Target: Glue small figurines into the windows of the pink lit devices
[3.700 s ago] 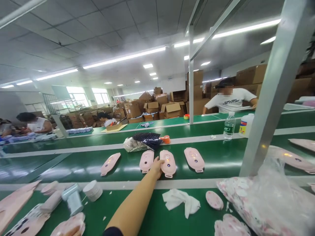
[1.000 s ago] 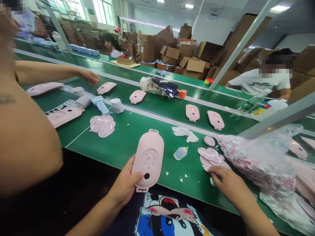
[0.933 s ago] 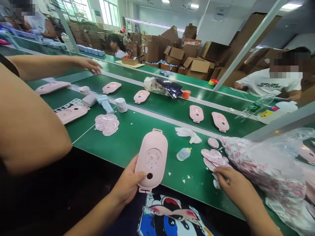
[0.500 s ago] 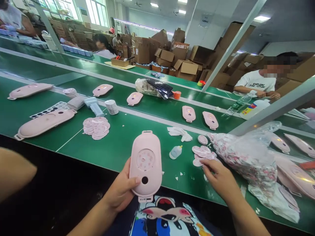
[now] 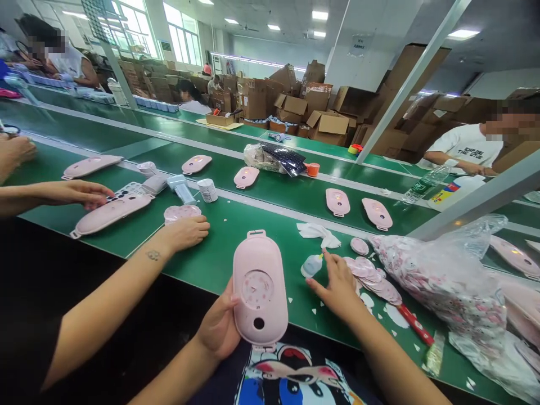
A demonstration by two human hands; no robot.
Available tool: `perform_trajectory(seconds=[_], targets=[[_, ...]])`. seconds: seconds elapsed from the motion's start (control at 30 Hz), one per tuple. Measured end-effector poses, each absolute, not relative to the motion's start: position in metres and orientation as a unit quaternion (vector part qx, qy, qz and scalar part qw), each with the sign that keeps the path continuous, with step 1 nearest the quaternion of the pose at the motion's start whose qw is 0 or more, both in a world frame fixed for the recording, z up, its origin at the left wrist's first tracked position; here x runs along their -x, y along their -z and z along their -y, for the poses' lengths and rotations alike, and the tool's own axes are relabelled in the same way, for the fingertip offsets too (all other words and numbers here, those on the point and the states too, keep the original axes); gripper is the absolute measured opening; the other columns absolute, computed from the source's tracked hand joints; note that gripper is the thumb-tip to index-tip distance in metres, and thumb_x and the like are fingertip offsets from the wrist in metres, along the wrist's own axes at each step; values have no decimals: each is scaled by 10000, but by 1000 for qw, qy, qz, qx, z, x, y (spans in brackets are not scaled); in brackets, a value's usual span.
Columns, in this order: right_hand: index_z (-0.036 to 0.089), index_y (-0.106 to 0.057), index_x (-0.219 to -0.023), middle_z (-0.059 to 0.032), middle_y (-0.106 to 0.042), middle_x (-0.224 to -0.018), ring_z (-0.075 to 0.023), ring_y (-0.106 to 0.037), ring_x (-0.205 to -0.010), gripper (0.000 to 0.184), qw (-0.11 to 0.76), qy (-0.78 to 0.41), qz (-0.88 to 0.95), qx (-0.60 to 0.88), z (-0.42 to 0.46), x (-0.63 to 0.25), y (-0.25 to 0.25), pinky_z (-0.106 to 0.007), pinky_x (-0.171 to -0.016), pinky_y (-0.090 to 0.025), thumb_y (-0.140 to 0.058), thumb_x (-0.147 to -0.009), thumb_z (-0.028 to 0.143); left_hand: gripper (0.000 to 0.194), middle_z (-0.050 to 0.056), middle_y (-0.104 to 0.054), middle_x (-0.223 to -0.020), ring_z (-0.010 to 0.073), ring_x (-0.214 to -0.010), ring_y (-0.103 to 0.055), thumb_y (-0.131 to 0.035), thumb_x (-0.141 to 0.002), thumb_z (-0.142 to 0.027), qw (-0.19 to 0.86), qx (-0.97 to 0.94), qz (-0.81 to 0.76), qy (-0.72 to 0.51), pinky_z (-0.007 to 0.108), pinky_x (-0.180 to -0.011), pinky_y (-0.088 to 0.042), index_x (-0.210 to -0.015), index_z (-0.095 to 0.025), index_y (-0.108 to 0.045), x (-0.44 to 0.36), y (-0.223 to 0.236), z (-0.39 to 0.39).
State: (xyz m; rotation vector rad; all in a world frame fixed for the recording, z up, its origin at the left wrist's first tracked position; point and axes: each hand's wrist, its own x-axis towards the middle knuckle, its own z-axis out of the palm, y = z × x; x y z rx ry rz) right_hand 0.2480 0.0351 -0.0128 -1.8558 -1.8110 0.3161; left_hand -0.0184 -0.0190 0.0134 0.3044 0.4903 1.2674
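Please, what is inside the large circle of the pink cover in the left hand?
Inside the circle of the pink cover, a pale pattern with pink marks shows. The left hand grips the cover's side; the cover hides whatever lies behind it.

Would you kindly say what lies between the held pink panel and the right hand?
A small bottle and white scraps, in the head view.

Bright ceiling lights (image 5: 463, 34), washed-out windows (image 5: 183, 34), stretched edges.
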Motion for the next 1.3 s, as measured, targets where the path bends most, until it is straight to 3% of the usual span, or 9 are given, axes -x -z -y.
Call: perform_trajectory(seconds=[0.13, 0.33, 0.47, 0.57, 0.8, 0.97, 1.3], targets=[[173, -639, -1126, -175, -603, -1256, -381, -521, -1220, 449, 285, -171, 690, 643, -49, -236, 14, -618, -1020, -385, -532, -822, 485, 741, 72, -747, -1097, 256, -1011, -685, -800, -653, -271, 754, -161, -257, -583, 356, -870, -546, -1352, -255, -552, 21, -17, 26], [196, -582, -1194, -110, -706, -1118, -227, -689, -992, 438, 319, -260, 748, 521, -5, -250, -37, -358, -855, -563, -526, -895, 511, 621, 49, -737, -1048, 238, -953, -682, -857, -607, -233, 705, -184, -364, -580, 341, -838, -548, -1169, -243, -592, 17, -24, 30], [256, -553, -1256, -66, -704, -1129, -194, -702, -957, 411, 304, -219, 812, 448, 28, -253, -77, -259, -765, -571, -621, -863, 356, 541, 25, -709, -1005, 213, -915, -665, -840, -669, -240, 671, -266, -374, -583, 326, -827, -537, -1137, -245, -570, 6, -23, 28], [261, -550, -1170, -22, -713, -965, -148, -702, -792, 302, 312, -167, 834, 424, 43, -247, -101, -201, -644, -549, -606, -874, 293, 512, 21, -683, -1054, 202, -938, -645, -809, -725, -248, 660, -332, -354, -573, 316, -838, -528, -1173, -265, -561, 1, -21, 30], [253, -571, -1094, -17, -702, -830, -166, -664, -663, 208, 297, -131, 850, 415, 53, -240, -118, -264, -536, -504, -590, -886, 257, 490, 19, -642, -1073, 196, -945, -612, -779, -760, -234, 651, -379, -348, -558, 314, -839, -523, -1191, -284, -551, 1, -21, 39], [258, -573, -1093, -36, -705, -852, -204, -677, -717, 226, 292, -134, 857, 404, 55, -241, -119, -294, -538, -503, -579, -870, 225, 572, 33, -625, -1075, 216, -927, -613, -807, -674, -168, 639, -386, -375, -549, 322, -803, -532, -1175, -263, -549, 2, -29, 40], [274, -587, -1101, -25, -697, -870, -197, -667, -734, 250, 271, -150, 853, 420, 57, -240, -121, -300, -555, -494, -539, -870, 191, 560, 40, -619, -1116, 232, -966, -620, -780, -675, -118, 631, -404, -366, -552, 327, -807, -537, -1167, -267, -556, 1, -32, 41]])
